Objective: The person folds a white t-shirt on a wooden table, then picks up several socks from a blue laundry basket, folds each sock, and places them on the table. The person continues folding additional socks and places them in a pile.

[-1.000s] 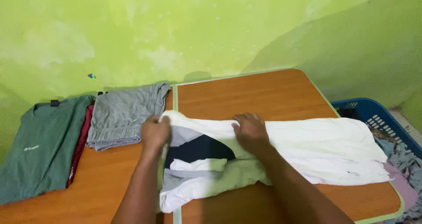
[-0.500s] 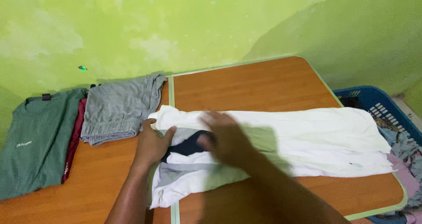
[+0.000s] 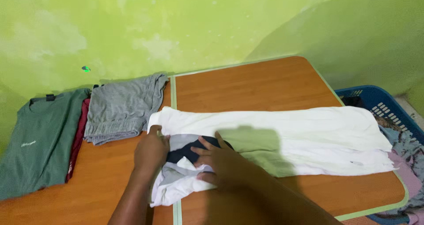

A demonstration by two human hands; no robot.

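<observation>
A white garment [image 3: 309,132] with a dark navy and grey patch [image 3: 185,149] lies stretched across the wooden table [image 3: 247,88]. My left hand [image 3: 151,152] pinches the garment's left end near the collar. My right hand [image 3: 218,161] lies flat, fingers spread, pressing on the navy patch and the bunched white cloth beside it. The lower left corner of the garment hangs crumpled below my hands.
A folded grey garment [image 3: 121,108] lies at the back left, beside a dark red one [image 3: 78,136] and a green shirt [image 3: 37,141]. A blue laundry basket [image 3: 380,103] with mixed clothes stands at the table's right edge. A green wall rises behind.
My right hand has slid from the garment's upper fold down and left onto the navy patch. The left hand has stayed at the left end. The white cloth now lies flatter.
</observation>
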